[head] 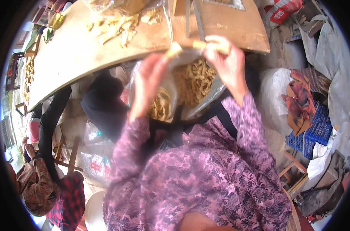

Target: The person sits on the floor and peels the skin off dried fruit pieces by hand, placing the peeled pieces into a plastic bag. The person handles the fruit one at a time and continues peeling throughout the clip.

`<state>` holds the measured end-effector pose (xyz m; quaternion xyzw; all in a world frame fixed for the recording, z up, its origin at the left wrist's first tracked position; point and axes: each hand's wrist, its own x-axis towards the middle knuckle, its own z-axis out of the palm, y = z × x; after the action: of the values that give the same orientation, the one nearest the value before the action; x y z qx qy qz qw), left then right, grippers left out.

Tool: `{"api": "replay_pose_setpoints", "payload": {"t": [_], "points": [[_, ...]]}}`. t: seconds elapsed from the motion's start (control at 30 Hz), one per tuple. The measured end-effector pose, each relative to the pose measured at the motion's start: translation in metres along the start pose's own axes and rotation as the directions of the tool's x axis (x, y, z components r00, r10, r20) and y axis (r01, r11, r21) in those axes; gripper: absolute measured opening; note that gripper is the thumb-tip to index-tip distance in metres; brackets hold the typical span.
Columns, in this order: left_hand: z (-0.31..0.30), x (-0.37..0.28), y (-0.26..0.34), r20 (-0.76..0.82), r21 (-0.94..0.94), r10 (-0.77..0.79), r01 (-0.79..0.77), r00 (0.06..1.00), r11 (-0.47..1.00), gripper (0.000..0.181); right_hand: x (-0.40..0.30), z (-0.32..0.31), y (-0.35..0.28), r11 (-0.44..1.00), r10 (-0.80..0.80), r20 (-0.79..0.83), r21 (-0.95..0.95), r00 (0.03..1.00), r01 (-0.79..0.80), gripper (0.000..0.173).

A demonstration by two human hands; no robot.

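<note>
My left hand (149,78), blurred by motion, holds a pale yellow strip (174,49) near the table's front edge. Between the fingers of my right hand (225,56) is another pale yellow piece (200,44), its tip towards the left one. Whether the two pieces are joined cannot be told. Below my hands, plastic bags at my lap hold curled, dried-looking tan strips (199,82) and more strips (161,105) on the left. An upright metal blade or bar (187,18) stands on the table beyond. A loose pile of pale strips (117,27) lies on the tabletop.
The curved wooden table (76,55) spans the front. At right are a stuffed white sack (274,98) and blue plastic crates (318,130). Filled plastic bags (94,158) and a wooden stool (72,156) stand at left, near a person in a patterned jacket (37,187).
</note>
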<state>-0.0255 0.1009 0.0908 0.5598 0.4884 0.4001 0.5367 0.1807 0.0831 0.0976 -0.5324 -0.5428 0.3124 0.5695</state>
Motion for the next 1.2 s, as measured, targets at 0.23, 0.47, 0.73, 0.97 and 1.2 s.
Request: {"api": "replay_pose_setpoints", "payload": {"t": [0.23,0.47,0.73,0.97,1.2], "points": [[0.033,-0.036,-0.019,0.293,-0.088,-0.063,0.092,0.954,0.992,0.015,-0.044,-0.001,-0.012,0.973,0.212,0.359,0.012,0.909,-0.231,0.018],[0.025,-0.055,-0.049,0.310,0.071,-0.064,0.044,0.949,0.997,0.013,-0.055,-0.009,-0.014,0.955,0.073,0.386,-0.292,0.920,0.047,0.017],[0.054,-0.060,-0.065,0.374,0.072,0.179,-0.221,0.910,0.973,0.021,-0.045,-0.006,0.006,0.833,0.522,0.481,-0.464,0.705,-0.300,0.024],[0.025,-0.071,-0.045,0.468,0.226,-0.032,-0.085,0.883,0.970,0.021,-0.055,-0.027,0.009,0.870,0.482,0.335,-0.287,0.810,-0.400,0.010],[0.009,-0.045,-0.029,0.562,-0.036,0.073,-0.064,0.824,0.997,0.013,-0.084,-0.037,0.017,0.756,0.523,0.695,-0.111,0.493,-0.646,0.008]]}}
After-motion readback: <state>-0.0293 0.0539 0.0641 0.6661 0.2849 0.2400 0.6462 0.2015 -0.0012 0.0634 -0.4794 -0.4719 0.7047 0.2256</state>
